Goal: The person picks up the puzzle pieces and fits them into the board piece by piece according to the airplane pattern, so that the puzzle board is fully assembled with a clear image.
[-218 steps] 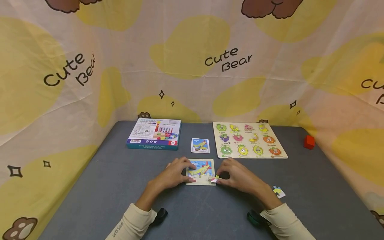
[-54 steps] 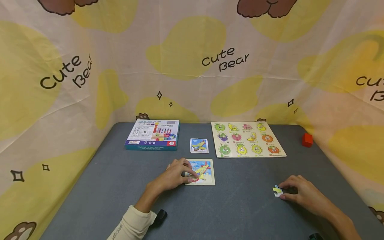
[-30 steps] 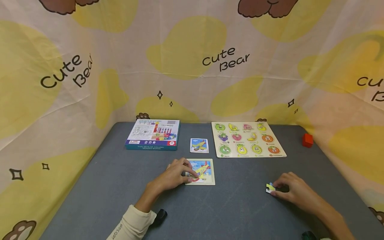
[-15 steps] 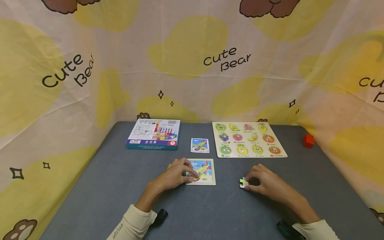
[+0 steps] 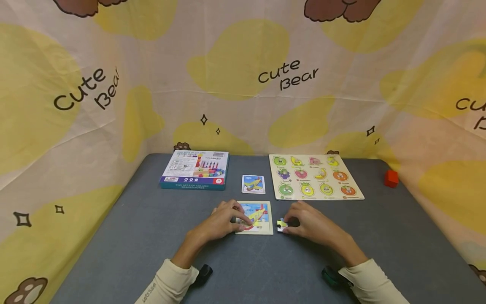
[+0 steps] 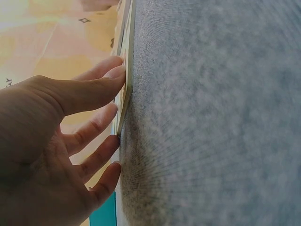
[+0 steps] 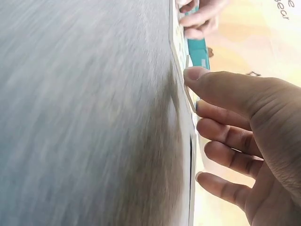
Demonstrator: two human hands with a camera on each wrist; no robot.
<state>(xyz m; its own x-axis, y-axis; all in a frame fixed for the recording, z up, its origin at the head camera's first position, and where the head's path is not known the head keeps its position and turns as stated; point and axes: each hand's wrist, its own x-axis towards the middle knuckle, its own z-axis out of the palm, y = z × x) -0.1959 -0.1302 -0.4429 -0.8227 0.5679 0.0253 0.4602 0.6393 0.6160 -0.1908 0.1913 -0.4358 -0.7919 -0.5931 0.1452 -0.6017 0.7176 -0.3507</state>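
A small wooden jigsaw puzzle with a yellow airplane picture lies flat on the table, its pale frame (image 5: 255,232) facing up. My left hand (image 5: 221,220) rests on its left part, thumb and forefinger touching the pieces, so that part is hidden. In the left wrist view, the other fingers of the left hand (image 6: 61,127) spread loosely along the puzzle frame (image 6: 129,70). Just right of the puzzle, my right hand (image 5: 315,224) pinches a yellow and white puzzle piece (image 5: 281,225) between thumb and forefinger. The right wrist view shows that puzzle piece (image 7: 190,98) edge-on, tilted.
Behind the puzzle lies a small airplane picture card (image 5: 253,184). A fruit puzzle board (image 5: 315,197) is at the back right, and a boxed bead set (image 5: 194,169) at the back left. A red block (image 5: 391,179) sits near the right edge of the grey table (image 5: 262,270).
From the table's right side, my right hand has brought the puzzle piece leftward to beside the puzzle. An earlier piece now lies in the frame. My left hand has stayed on the puzzle.
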